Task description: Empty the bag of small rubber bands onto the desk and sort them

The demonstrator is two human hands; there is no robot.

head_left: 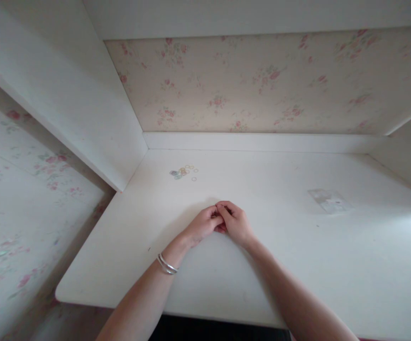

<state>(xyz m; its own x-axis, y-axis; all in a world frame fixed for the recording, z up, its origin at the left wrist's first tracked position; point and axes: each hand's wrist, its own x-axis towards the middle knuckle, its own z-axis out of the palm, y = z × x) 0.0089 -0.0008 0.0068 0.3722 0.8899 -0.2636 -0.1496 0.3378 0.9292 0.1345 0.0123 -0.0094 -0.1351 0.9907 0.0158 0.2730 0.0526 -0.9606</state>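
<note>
My left hand (204, 224) and my right hand (234, 221) meet over the middle of the white desk (198, 284), fingers curled and touching each other. Both are closed; anything pinched between the fingertips is too small or too hidden to make out. Beyond them, a little to the left, several thin coloured rings (183, 171) lie in a loose cluster, with a few apart from the rest. A silver bangle (167, 265) circles my left wrist.
A clear plastic bag (329, 201) lies flat on the right part of the desk. A white side panel (95, 104) rises at the left, and a floral-papered wall (241, 85) stands behind. The desk's rounded corner (59, 294) is at the front left.
</note>
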